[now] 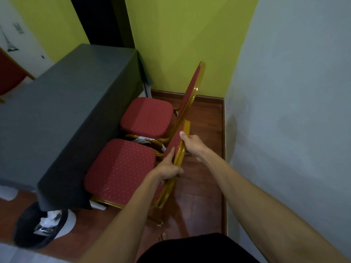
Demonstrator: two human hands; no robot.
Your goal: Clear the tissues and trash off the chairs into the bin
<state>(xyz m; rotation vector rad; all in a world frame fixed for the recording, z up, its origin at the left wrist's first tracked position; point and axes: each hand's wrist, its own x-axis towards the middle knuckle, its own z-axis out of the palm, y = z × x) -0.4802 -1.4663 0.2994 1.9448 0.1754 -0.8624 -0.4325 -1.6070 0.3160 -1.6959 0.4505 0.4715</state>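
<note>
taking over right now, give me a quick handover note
Hands: left grip holds the near chair low on its backrest edge; right grip holds the same backrest higher up.
Seats of near chair and far chair show no trash.
The bin stands left by the table, white trash inside.
Left to do: a white scrap lies between the chairs, maybe tissue; check it.

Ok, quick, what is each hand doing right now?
Left hand: grips the near chair's backrest.
Right hand: grips the same backrest at its top edge.
</note>
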